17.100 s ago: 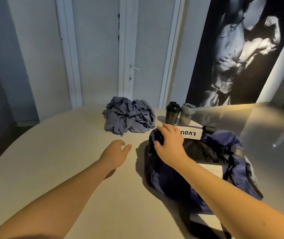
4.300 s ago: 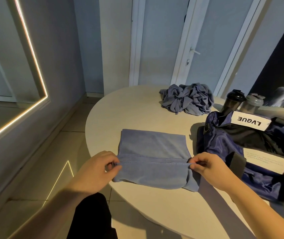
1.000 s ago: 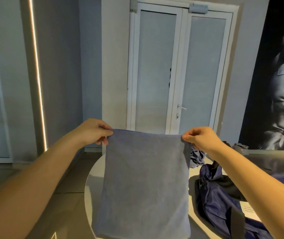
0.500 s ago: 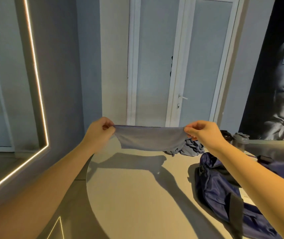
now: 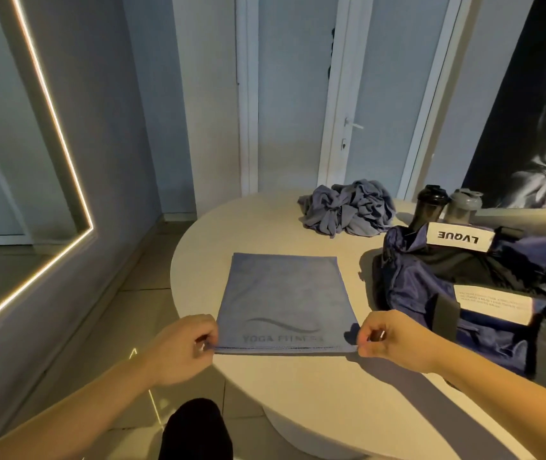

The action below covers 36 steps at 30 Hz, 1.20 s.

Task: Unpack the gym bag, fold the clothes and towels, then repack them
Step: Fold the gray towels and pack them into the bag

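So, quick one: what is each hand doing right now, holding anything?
Left hand: closed, pinching the near left corner of the blue towel.
Right hand: closed, pinching the towel's near right corner.

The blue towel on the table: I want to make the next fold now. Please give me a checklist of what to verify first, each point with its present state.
1. The towel lies flat on the table, with no large wrinkles: ok.
2. The left hand pinches the near left corner: ok.
3. The right hand pinches the near right corner: ok.
4. The crumpled pile lies apart from the towel's far edge: ok.
5. The gym bag lies apart from the towel's right edge: ok.
6. Lower layers, if any, line up underneath: cannot tell.
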Tool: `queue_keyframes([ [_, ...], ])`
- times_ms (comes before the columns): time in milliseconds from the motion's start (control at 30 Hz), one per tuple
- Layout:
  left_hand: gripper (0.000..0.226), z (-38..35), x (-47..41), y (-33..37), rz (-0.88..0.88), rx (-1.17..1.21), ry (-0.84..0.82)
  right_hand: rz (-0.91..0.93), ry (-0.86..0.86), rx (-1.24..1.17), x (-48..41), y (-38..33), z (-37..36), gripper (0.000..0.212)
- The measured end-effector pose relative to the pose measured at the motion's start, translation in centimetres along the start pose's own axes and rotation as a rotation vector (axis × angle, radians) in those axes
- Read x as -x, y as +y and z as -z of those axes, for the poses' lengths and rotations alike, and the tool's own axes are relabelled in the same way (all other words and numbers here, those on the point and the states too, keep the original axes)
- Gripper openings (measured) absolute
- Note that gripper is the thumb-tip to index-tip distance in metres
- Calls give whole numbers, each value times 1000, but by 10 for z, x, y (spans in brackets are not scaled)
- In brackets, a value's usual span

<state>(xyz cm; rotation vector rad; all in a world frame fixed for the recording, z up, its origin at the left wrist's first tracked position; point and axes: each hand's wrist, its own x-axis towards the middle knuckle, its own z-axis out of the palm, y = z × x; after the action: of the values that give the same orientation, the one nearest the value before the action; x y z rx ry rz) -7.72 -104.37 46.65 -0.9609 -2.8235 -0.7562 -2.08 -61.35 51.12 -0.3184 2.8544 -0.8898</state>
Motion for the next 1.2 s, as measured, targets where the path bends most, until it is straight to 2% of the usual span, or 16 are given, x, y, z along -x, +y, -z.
queue_keyframes([
  [100, 17, 0, 2, -1, -83, -78, -27, 14, -26, 75, 1, 2, -4, 8],
  [200, 13, 7, -3, 3, -126, -113, -125, 7, -138, 151, -1, -3, -1, 15],
  [267, 29, 11, -17, 4, -98, -96, -125, -16, -206, 128, -9, -11, 7, 17],
  [333, 41, 12, -42, 7, -8, 7, -35, -25, -138, 44, -29, -17, 15, 12],
  [400, 34, 10, -80, 9, 89, 77, 86, -29, 27, -10, -62, -21, 19, 9],
  [467, 21, 2, -122, 8, 161, 69, 150, -54, 155, 4, -102, -26, 16, 20],
  [567, 9, -18, -179, -3, 206, 31, 161, -100, 204, 57, -161, -31, -3, 36],
  [633, 16, -34, -208, -14, 215, -37, 119, -136, 195, 67, -194, -29, -20, 32],
  [700, 27, -48, -228, -25, 224, -129, 81, -143, 204, 193, -219, -21, -34, 34],
  [833, 59, -64, -240, -47, 293, -280, 12, -176, 174, 442, -244, 9, -45, 70],
  [933, 75, -69, -238, -55, 354, -355, -103, -233, 139, 493, -247, 24, -44, 95],
  [1067, 85, -66, -238, -56, 412, -360, -181, -348, 163, 486, -247, 30, -42, 95],
  [1200, 89, -64, -237, -56, 425, -377, -198, -347, 155, 495, -247, 32, -41, 93],
])
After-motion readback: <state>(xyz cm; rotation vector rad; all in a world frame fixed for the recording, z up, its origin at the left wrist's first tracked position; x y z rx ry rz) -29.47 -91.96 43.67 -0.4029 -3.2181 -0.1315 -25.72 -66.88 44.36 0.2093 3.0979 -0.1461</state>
